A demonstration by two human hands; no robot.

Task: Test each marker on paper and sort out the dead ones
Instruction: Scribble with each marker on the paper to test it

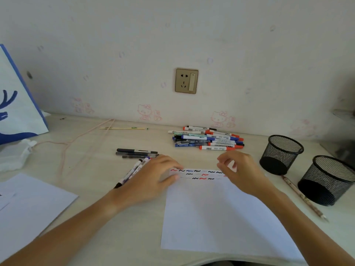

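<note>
- The test sheet (221, 214) lies flat on the desk (115, 227), nearest the person, with squiggles in red, black and blue in two or three rows along its far edge. Some marks are strong and some very faint, which reads as the record of live and weak markers.
- The left hand (153, 177) rests on the far left corner of the sheet, fingers laid loosely and gripping nothing; I judge it is there to keep the paper from sliding.
- The right hand (238, 169) hovers over the sheet's far right corner, fingers lightly curled. It seems to hold nothing, though the fingertips are blurred, so I cannot tell for sure.
- To the near left lies a second sheet (32, 204), bare as far as I can see.
- Just left of the left hand lies a small group of markers (134, 162), some partly under the hand. Kept apart, they may be the sorted-out ones.
- To the right stand two mesh pen cups (280, 154), apparently with no markers in them, with a pencil (303, 198) lying between them.
- Farther off, near the wall, sits the main pile of markers (207, 139), within easy reach of the right hand.
</note>
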